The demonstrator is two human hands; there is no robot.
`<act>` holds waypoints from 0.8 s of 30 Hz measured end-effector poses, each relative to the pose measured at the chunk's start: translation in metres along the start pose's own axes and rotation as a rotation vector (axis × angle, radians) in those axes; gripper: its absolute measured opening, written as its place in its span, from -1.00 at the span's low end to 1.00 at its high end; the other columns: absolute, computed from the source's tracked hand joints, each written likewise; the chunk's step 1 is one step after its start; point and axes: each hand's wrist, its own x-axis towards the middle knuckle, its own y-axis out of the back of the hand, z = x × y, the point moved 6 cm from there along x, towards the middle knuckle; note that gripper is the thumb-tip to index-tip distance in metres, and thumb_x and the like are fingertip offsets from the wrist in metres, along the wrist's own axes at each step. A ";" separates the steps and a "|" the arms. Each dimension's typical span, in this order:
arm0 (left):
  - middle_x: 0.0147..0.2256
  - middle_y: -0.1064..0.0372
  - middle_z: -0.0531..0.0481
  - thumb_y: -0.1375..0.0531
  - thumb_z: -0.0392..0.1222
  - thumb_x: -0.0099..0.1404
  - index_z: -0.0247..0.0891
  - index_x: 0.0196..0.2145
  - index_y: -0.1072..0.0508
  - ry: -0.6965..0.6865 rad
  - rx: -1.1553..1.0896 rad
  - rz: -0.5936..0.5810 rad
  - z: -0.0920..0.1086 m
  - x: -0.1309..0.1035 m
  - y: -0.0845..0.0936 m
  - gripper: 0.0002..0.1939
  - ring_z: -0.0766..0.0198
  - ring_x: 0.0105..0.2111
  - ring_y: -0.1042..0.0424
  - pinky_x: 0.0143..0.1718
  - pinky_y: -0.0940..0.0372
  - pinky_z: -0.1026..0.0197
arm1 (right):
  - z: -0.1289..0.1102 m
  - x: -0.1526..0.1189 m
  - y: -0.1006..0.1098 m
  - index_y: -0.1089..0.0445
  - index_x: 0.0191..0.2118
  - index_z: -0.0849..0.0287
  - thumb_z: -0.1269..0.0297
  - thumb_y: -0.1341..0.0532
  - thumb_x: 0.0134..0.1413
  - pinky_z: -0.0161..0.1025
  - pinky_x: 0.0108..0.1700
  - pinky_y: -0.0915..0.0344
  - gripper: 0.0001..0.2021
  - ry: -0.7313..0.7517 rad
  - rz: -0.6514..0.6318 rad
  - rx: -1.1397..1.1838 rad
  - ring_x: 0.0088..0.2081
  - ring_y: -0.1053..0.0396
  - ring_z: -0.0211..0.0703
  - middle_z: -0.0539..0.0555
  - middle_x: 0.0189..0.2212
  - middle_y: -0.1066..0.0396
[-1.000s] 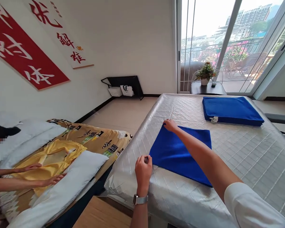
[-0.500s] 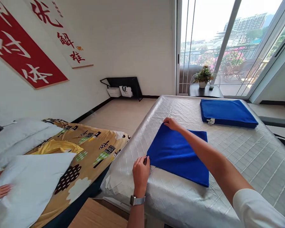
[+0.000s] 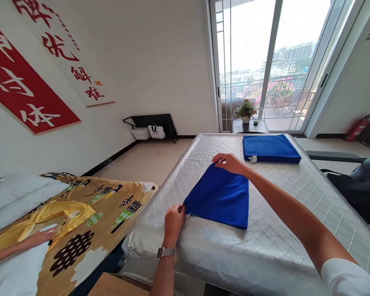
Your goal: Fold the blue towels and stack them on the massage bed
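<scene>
A folded blue cloth (image 3: 222, 197) lies on the silvery quilted mattress (image 3: 283, 213). My left hand (image 3: 174, 218), with a watch at the wrist, pinches its near left corner. The far left corner is between the fingertips of my right hand (image 3: 227, 163), slightly raised off the mattress. Between the two hands the cloth's left edge is drawn taut, while its right part rests flat. Farther back on the same mattress sits a neat stack of folded blue cloths (image 3: 270, 149) with a white tag on its front edge.
On the left, another person's hand (image 3: 46, 235) reaches over a yellow cloth (image 3: 80, 209) on a patterned bedspread (image 3: 111, 197), beside white pillows (image 3: 18, 201). A cardboard box (image 3: 117, 285) stands between the beds. A potted plant (image 3: 246, 111) is by the window.
My right hand has lifted the far left corner a little, and the cloth's left edge is pulled up. The view has turned right. The other person's hand has moved over the yellow cloth.
</scene>
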 end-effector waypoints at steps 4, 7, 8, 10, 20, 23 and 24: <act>-0.21 -0.63 -0.14 -0.18 0.22 0.21 -0.17 -0.36 -0.62 0.038 -0.262 0.033 0.008 0.006 0.021 -0.59 -0.02 -0.16 -0.58 -0.01 -0.41 0.00 | -0.025 -0.017 0.028 -0.59 -0.03 0.11 0.22 -0.30 0.17 -0.14 0.04 -0.42 -0.73 -0.018 0.045 -0.009 -0.13 -0.53 -0.11 0.09 -0.11 -0.60; -0.19 -0.62 -0.13 -0.28 0.29 0.14 -0.16 -0.38 -0.64 0.016 -0.368 0.137 0.029 0.015 0.063 -0.56 -0.01 -0.13 -0.59 0.04 -0.41 -0.01 | -0.042 -0.027 0.059 -0.62 -0.10 0.09 0.13 -0.34 0.13 -0.11 0.08 -0.41 -0.74 -0.020 0.128 0.036 -0.12 -0.54 -0.09 0.08 -0.12 -0.60; -0.18 -0.62 -0.13 -0.30 0.29 0.13 -0.16 -0.37 -0.64 -0.011 -0.392 0.167 0.040 0.019 0.080 -0.55 -0.01 -0.12 -0.58 0.04 -0.42 0.00 | -0.048 -0.031 0.071 -0.63 -0.11 0.09 0.10 -0.36 0.11 -0.10 0.07 -0.42 -0.73 -0.031 0.162 0.057 -0.12 -0.54 -0.09 0.08 -0.13 -0.60; -0.17 -0.61 -0.13 -0.35 0.28 0.11 -0.18 -0.34 -0.64 -0.081 -0.431 0.220 0.066 0.024 0.118 -0.55 0.02 -0.13 -0.58 0.01 -0.44 0.02 | -0.061 -0.040 0.096 -0.63 -0.12 0.09 0.04 -0.39 0.06 -0.12 0.01 -0.43 -0.68 -0.067 0.239 0.079 -0.15 -0.53 -0.10 0.07 -0.16 -0.61; -0.27 -0.55 -0.01 -0.47 0.14 0.05 -0.20 -0.43 -0.45 -0.346 -0.473 0.361 0.184 0.033 0.219 -0.59 0.22 -0.28 -0.56 -0.12 -0.52 0.15 | -0.083 -0.093 0.165 -0.58 -0.21 0.13 0.04 -0.50 -0.10 -0.31 -0.46 -0.36 -0.64 -0.257 0.435 0.278 -0.50 -0.41 -0.26 -0.04 -0.53 -0.47; -0.30 -0.55 0.02 -0.46 0.15 0.06 -0.19 -0.37 -0.50 -0.380 -0.475 0.326 0.205 0.039 0.220 -0.60 0.21 -0.29 -0.57 -0.08 -0.53 0.12 | -0.082 -0.107 0.171 -0.58 -0.21 0.14 0.03 -0.52 -0.13 -0.26 -0.38 -0.48 -0.61 -0.304 0.434 0.351 -0.43 -0.51 -0.19 0.01 -0.48 -0.53; -0.30 -0.56 0.02 -0.45 0.17 0.07 -0.18 -0.32 -0.52 -0.381 -0.461 0.317 0.210 0.040 0.219 -0.59 0.20 -0.29 -0.58 -0.08 -0.53 0.12 | -0.085 -0.112 0.174 -0.58 -0.20 0.14 0.02 -0.52 -0.13 -0.24 -0.33 -0.51 -0.60 -0.306 0.436 0.359 -0.40 -0.54 -0.17 0.03 -0.46 -0.55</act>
